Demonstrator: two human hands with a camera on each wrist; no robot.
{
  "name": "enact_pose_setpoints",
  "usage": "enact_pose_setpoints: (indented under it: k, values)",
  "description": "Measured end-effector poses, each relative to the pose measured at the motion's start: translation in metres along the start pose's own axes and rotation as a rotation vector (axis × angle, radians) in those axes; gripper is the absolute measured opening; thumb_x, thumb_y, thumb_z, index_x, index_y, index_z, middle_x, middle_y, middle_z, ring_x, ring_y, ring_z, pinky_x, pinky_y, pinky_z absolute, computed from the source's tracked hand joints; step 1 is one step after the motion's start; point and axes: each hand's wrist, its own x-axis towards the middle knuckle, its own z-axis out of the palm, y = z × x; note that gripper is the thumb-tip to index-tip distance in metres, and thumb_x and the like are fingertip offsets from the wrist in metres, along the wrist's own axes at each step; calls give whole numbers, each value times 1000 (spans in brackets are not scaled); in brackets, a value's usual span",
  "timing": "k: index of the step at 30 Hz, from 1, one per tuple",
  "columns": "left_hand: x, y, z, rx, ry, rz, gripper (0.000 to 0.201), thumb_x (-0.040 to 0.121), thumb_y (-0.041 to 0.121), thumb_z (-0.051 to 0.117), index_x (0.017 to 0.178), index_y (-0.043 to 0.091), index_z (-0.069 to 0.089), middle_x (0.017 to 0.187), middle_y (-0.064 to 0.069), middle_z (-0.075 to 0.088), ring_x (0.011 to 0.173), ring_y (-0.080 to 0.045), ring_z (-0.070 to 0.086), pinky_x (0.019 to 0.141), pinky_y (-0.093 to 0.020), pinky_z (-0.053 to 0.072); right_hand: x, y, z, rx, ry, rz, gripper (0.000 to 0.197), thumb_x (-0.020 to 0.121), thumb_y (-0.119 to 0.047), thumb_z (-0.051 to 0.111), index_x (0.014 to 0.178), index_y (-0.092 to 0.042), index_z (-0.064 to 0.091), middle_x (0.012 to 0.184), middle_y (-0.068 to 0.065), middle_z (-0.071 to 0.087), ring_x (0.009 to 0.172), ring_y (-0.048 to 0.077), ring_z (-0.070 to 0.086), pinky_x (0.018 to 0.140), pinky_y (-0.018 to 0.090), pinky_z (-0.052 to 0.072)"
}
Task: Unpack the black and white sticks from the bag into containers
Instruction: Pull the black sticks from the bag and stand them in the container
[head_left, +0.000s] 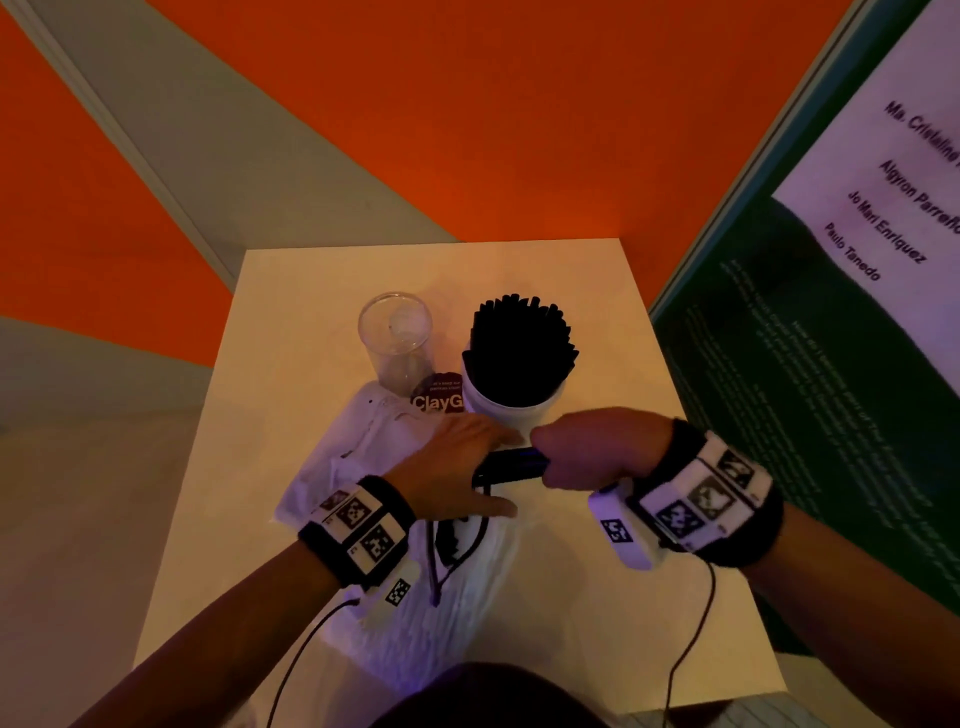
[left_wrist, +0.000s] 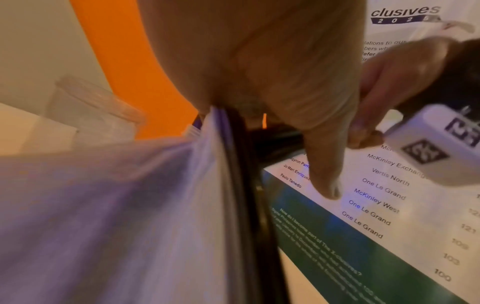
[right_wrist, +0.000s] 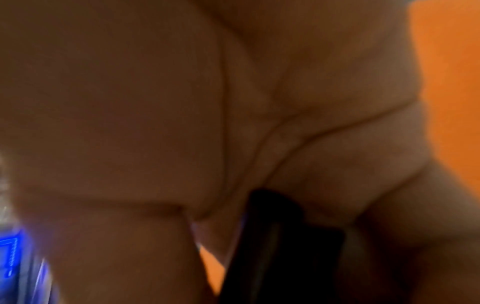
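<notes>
A white cloth bag (head_left: 363, 457) with black cords lies on the cream table (head_left: 613, 322). My left hand (head_left: 457, 462) rests on it with fingers stretched out; the left wrist view shows the thumb (left_wrist: 319, 164) pointing down beside the bag (left_wrist: 130, 205). My right hand (head_left: 587, 452) is a fist gripping a bundle of black sticks (head_left: 511, 464) that lies level at the bag's mouth. The right wrist view shows the sticks (right_wrist: 280, 257) held in the palm (right_wrist: 182, 123). Behind stand a white container (head_left: 511, 410) packed with black sticks (head_left: 519, 353) and an empty clear cup (head_left: 397, 338). No white sticks show.
A maroon label (head_left: 439, 397) lies between the cup and the white container. A dark green poster board (head_left: 831, 291) with a printed white sheet stands along the table's right side. An orange wall rises behind. Cables hang from both wrists.
</notes>
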Motion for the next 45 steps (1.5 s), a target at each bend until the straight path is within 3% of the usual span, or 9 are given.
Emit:
enact_pose_setpoints:
  k: [5, 11, 19, 23, 27, 31, 34, 39, 45]
  values:
    - [15, 11, 3, -213, 27, -19, 14, 90, 26, 62, 93, 13, 61, 82, -5, 64, 73, -20, 58, 67, -35, 46, -29, 8, -19, 107, 182, -91, 44, 95, -44, 49, 104, -2, 61, 81, 13, 58, 66, 23, 49, 53, 31, 33]
    - [13, 4, 5, -399, 123, -86, 11, 93, 37, 54, 85, 45, 53, 66, 5, 59, 57, -4, 53, 55, -18, 42, -17, 2, -10, 787, 835, -321, 48, 94, -46, 38, 106, -5, 61, 99, 12, 58, 86, 19, 54, 76, 32, 42]
    - [12, 2, 7, -509, 154, -154, 5, 88, 53, 53, 84, 51, 54, 73, 14, 64, 62, -3, 62, 59, -13, 46, 4, -17, 6, 970, 882, -371, 38, 98, -36, 37, 96, -11, 66, 102, 2, 61, 94, 4, 58, 83, 10, 41]
    - [12, 4, -5, -585, 220, -151, 14, 91, 34, 57, 84, 46, 59, 70, 8, 66, 65, -17, 66, 61, -26, 52, 5, -16, 7, 1199, 847, -526, 43, 88, -35, 59, 122, -10, 50, 124, 5, 54, 122, 11, 52, 102, 24, 43]
    - [14, 3, -10, -529, 284, -294, 24, 85, 1, 63, 108, 5, 62, 101, -13, 68, 100, -33, 63, 71, -9, 44, 14, -30, 5, 987, 867, -553, 29, 92, 2, 54, 119, -3, 45, 105, 11, 51, 106, 28, 55, 96, 36, 46]
    - [16, 9, -24, -647, 309, -138, 47, 83, 21, 71, 118, 42, 47, 104, 21, 60, 96, 6, 59, 76, -9, 45, 8, -17, -20, 1042, 1005, -617, 28, 93, 5, 50, 110, -16, 42, 92, 17, 50, 86, 33, 53, 83, 47, 48]
    - [8, -2, -25, -608, 329, -165, 66, 70, 39, 81, 125, 34, 45, 124, 12, 54, 116, 1, 51, 96, -26, 44, -2, 10, -41, 1117, 1144, -661, 34, 95, -2, 51, 114, -28, 39, 86, 14, 51, 81, 35, 54, 80, 44, 52]
    - [-13, -25, -14, -231, 220, -98, 81, 72, 42, 76, 139, 21, 35, 144, -6, 39, 133, -22, 34, 113, -42, 28, 18, 50, -43, 1032, 1277, -523, 29, 98, -7, 49, 117, -28, 40, 87, 11, 51, 86, 35, 54, 84, 49, 46]
    - [-26, -42, -1, -242, 60, -118, 62, 87, 29, 67, 141, 24, 36, 138, 7, 43, 124, -8, 41, 107, -24, 32, 81, 58, 8, 774, 1304, -205, 30, 95, -9, 52, 124, -11, 48, 114, 4, 54, 109, 17, 50, 95, 35, 44]
